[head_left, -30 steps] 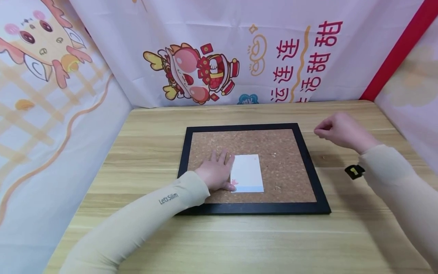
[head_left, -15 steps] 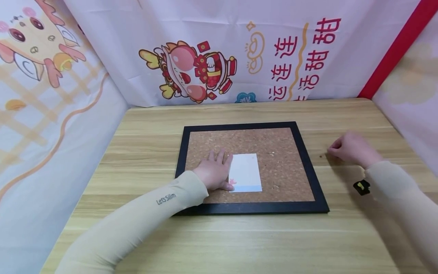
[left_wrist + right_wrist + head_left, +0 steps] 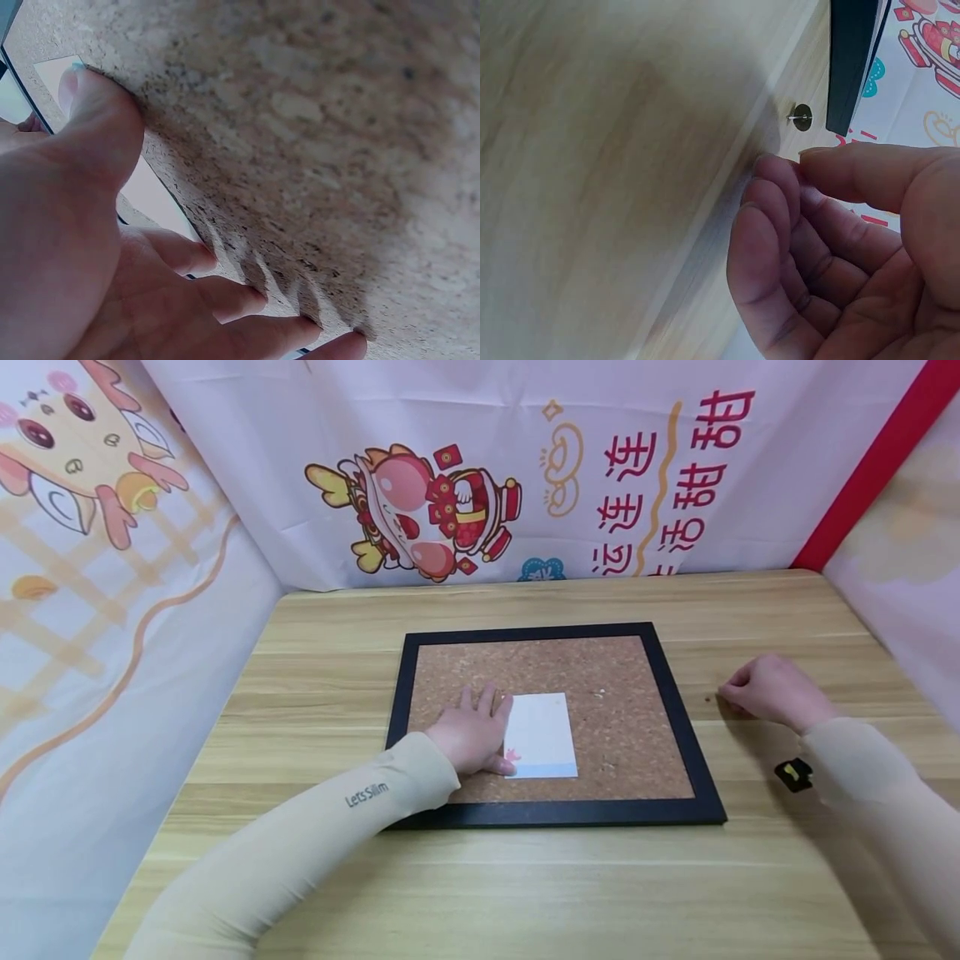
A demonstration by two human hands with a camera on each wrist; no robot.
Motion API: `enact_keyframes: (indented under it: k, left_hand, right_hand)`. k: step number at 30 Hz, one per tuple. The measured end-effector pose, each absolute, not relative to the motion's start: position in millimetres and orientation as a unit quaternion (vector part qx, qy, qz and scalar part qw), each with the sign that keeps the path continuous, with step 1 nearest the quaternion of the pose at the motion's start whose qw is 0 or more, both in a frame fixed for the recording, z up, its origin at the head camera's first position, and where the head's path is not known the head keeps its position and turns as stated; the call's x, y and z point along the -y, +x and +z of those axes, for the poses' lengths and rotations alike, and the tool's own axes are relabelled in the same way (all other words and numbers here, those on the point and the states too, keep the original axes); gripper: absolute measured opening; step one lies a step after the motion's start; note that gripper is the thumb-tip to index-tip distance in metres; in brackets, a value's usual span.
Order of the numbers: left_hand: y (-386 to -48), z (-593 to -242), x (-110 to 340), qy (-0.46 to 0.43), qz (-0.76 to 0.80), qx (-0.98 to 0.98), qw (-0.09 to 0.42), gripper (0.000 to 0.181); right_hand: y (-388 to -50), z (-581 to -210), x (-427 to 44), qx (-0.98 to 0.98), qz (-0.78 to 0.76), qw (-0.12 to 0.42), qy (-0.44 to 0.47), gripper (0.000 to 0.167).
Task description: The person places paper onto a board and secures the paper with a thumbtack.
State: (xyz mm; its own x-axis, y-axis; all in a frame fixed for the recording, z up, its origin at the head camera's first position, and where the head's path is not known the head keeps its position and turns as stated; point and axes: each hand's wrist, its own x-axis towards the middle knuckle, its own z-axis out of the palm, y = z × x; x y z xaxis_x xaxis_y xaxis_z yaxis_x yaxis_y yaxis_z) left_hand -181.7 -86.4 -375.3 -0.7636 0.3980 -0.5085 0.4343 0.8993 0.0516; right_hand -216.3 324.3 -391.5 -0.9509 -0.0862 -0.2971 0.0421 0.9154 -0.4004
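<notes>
Left hand (image 3: pixel 471 735), fingers spread, steadies a card (image 3: pixel 542 731), likely light and bendable, by its left edge on the corkboard (image 3: pixel 618 727) | Right hand (image 3: pixel 780 692), fingers together, nothing visible between, nears a tack (image 3: pixel 802 118) on the bench (image 3: pixel 585 885) | Tack likely light, stiff, sharp: pinch the head's rim
</notes>
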Motion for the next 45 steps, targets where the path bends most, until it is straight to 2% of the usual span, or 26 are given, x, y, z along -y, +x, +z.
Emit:
enact_keyframes:
  k: [16,26,38,45]
  left_hand:
    - [-181.0,-373.8,85.9,0.220,-0.036,-0.938,0.265,0.102]
    - [-180.3,-375.2,87.2,0.217,-0.032,-0.940,0.261,0.101]
    - [-179.6,-375.1,88.8,0.214,-0.024,-0.942,0.257,0.101]
    - [-178.1,-375.2,87.8,0.214,-0.022,-0.943,0.252,0.100]
  right_hand:
    - [-216.4,-387.9,-310.1,-0.966,-0.190,0.174,-0.010,0.040]
    - [-219.2,-390.3,-301.3,-0.972,-0.168,0.164,-0.030,0.023]
    - [-216.8,-387.5,-300.6,-0.968,-0.172,0.173,-0.057,0.021]
    - [-217.8,-368.3,-298.5,-0.968,-0.206,0.130,-0.066,0.020]
